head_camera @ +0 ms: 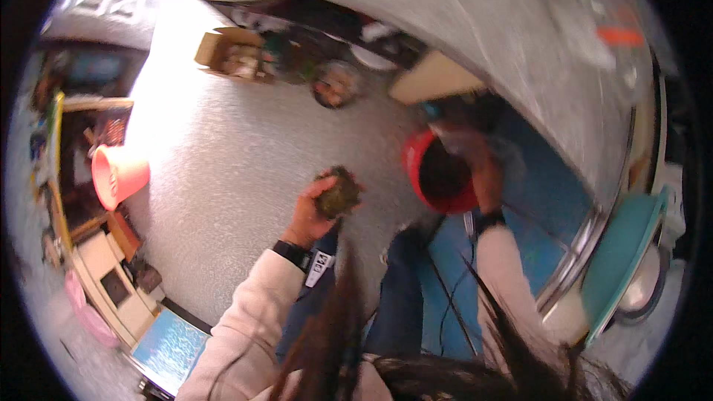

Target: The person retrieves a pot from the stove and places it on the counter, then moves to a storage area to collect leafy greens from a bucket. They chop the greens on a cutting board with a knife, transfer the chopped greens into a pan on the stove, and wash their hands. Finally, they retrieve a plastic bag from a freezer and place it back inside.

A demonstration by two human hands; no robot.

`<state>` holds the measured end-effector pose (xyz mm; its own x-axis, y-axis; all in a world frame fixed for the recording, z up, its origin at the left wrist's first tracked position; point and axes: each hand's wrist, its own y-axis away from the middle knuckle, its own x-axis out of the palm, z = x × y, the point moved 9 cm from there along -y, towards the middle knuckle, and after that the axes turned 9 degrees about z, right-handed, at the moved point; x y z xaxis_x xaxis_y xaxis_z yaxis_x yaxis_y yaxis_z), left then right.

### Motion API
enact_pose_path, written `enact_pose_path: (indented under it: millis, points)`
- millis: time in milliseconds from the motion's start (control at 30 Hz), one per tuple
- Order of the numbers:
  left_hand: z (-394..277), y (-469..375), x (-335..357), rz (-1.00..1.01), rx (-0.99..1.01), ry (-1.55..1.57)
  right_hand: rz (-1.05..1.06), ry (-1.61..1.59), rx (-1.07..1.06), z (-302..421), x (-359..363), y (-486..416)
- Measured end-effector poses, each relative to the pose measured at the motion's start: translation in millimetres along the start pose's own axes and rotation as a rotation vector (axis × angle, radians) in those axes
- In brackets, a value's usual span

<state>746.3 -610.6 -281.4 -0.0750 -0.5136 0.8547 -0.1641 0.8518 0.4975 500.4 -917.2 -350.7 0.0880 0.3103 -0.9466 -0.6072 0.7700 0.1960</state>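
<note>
A rounded, greenish-brown clump (338, 192) rests in my left hand (309, 211), the fingers curled around it. Its exact kind is hard to tell. To the right, my right hand (488, 175) is at the right side of a red bucket (413, 161) with a dark inside. Something pale and translucent, perhaps thin plastic, is smeared by motion near those fingers. Blur hides whether they grip it or the bucket's rim. Both wrists wear dark bands, with a white printed tag at each.
Ahead on the grey floor (223, 178) stand an open cardboard box (209, 53) and a round container (334, 84) with orange-brown pieces. An orange bucket (125, 172) is at the left. A grey tabletop (501, 28) overhangs the upper right; a teal basin (624, 262) sits at the far right.
</note>
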Motion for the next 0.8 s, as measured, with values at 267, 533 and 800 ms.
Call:
enact_pose_path:
  millis: [267,533,800]
  points:
    - [-192.1,167.2,-17.2,-0.093,0.361,0.020,0.663,0.421,-0.055,41.2,9.9,65.1]
    - [-385.2,445.5,-70.8,-0.228,0.997,0.118,0.481,-1.301,0.466,177.0,-12.2,70.1]
    - [-576.7,712.6,-205.9,-0.286,1.380,0.107,0.573,-1.367,0.306,450.4,-18.1,50.0]
